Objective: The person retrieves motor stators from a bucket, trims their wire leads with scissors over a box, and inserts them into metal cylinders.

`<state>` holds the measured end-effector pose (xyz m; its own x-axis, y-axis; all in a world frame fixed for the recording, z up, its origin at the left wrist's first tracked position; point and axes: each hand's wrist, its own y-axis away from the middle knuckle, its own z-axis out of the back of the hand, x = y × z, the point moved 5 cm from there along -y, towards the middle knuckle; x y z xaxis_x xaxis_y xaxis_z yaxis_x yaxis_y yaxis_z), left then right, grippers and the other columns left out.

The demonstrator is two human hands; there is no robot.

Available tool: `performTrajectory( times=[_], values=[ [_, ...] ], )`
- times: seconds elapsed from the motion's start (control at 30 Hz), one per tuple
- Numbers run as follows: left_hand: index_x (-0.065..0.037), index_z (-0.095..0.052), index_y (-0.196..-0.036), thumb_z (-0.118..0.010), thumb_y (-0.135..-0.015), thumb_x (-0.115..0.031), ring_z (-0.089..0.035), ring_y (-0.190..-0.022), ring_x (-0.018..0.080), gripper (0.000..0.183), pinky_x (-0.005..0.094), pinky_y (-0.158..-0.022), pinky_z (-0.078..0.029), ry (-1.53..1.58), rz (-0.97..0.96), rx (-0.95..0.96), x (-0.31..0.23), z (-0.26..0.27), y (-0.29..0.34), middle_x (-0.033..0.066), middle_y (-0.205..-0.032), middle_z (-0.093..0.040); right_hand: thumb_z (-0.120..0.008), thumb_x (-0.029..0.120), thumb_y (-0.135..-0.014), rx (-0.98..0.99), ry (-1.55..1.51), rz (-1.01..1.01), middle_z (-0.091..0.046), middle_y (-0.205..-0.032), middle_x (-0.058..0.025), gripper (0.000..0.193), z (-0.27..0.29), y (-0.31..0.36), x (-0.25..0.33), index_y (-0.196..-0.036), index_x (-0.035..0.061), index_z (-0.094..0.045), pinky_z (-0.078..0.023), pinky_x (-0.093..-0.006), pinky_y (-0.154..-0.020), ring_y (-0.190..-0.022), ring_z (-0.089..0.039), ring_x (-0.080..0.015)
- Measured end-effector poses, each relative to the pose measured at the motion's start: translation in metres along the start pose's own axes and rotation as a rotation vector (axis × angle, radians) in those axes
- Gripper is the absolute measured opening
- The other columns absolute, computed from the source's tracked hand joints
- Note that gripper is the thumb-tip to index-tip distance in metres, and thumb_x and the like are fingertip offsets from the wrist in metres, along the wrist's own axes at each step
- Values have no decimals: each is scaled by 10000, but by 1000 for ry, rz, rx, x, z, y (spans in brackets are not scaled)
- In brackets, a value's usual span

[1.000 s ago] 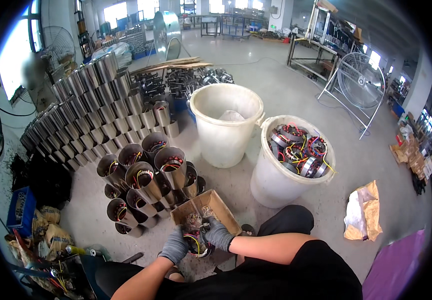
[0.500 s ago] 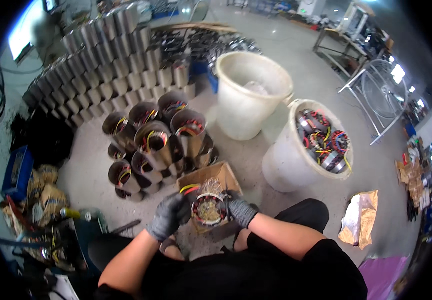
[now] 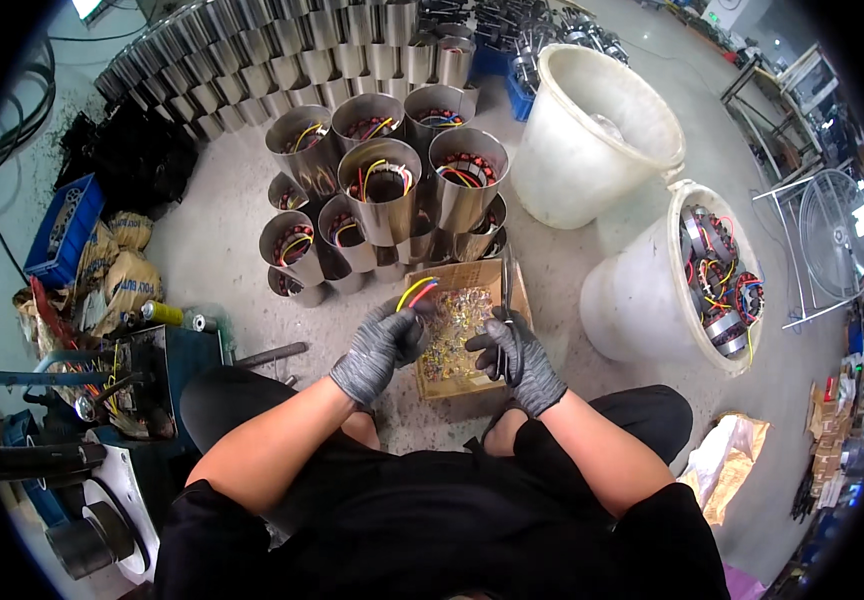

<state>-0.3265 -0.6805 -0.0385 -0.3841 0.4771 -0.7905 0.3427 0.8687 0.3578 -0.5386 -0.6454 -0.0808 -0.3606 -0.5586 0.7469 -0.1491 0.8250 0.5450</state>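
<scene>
My left hand (image 3: 380, 350), in a grey knit glove, is closed around a small bundle of yellow, red and blue wires (image 3: 418, 293). The wire ends stick out above my fingers. Whatever the wires attach to is hidden by that hand or blurred. My right hand (image 3: 520, 362), gloved alike, grips dark scissors (image 3: 508, 290) with the blades pointing away from me. Below and between both hands, an open cardboard box (image 3: 460, 387) holds many small coloured wire scraps.
Beyond the box stand metal cylinders (image 3: 380, 215) with wound, wired cores inside. Stacked metal tubes (image 3: 302, 70) line the back. To the right are two white tubs (image 3: 562, 150), the nearer holding wired stators (image 3: 722, 275). A metal bar (image 3: 272, 354) and machine (image 3: 142, 480) lie left.
The wound stator ring seen between my hands no longer shows there. My right hand has turned, so the scissors now point away from me. The view has shifted, showing more of the box.
</scene>
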Motion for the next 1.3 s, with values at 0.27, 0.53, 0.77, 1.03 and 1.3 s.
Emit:
performTrajectory(
  times=[0.27,0.53,0.77,1.03,1.3],
  values=[
    [-24,-621,-1180,-478,-939,-135,-515,-680,71,301,225,-652,-451,26,8,-87,7,13,-4,-15,-812,-594,-672,387,-916,177,6,-148,-658,-1040,-126,649,-18,13,-7,-1419,105,-372,-582,-371,-711,-844,-677,-202],
    [1,-598,-1123,-479,-936,-189,-348,-533,60,292,216,-516,-314,-78,103,11,6,-5,4,-52,-606,-392,-620,427,-940,413,-77,-166,-609,-984,-61,612,-31,23,-1,-1412,104,-400,-523,-345,-753,-854,-616,-184],
    [3,-605,-1119,-485,-943,-189,-464,-585,71,287,225,-572,-392,-70,101,1,21,0,2,-26,-662,-508,-621,396,-949,373,-36,-183,-612,-906,-38,496,-38,31,4,-1321,102,-473,-538,-319,-707,-778,-630,-158],
    [14,-613,-1135,-467,-958,-185,-381,-549,42,303,206,-533,-316,-162,104,16,18,-7,3,-35,-667,-510,-601,456,-947,304,30,-232,-611,-865,-34,451,-36,34,6,-1239,117,-545,-557,-311,-628,-713,-649,-150],
    [-6,-610,-1114,-479,-976,-312,-350,-579,35,360,207,-547,-353,-292,110,17,15,-15,5,-76,-639,-393,-539,496,-966,363,113,-194,-603,-860,-19,557,-38,39,15,-1394,141,-496,-532,-267,-632,-714,-620,-111]
  ],
)
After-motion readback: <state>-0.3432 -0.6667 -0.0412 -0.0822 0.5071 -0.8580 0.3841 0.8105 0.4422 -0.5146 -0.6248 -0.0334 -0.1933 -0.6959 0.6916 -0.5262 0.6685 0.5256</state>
